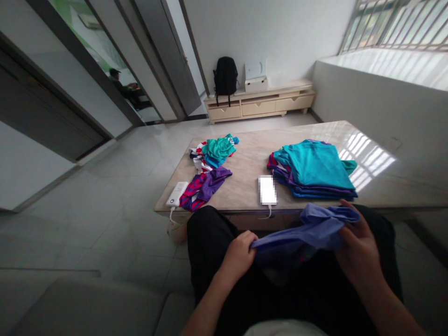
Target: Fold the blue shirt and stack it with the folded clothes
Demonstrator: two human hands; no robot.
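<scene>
A crumpled blue-purple garment is stretched between the hands, above the person's black trousers and just short of the near edge of the table. The left hand grips its left end, and the right hand grasps the bunched right end, its fingers curled over the cloth. On the marble table, directly beyond the garment, a neat stack of folded teal, purple and blue clothes lies toward the right. To the left of that stack is a pixelated white slab, too blurred to identify, with a thin white cable running over the near edge. Further left, a loose heap of teal clothing sits at the far side, touching a red-and-purple garment on the near side. Beside that garment lies a white power bank with its own cable. Well beyond the table, a black backpack and a white box stand on a low pale cabinet. At far left, another person sits beyond a glass door.
</scene>
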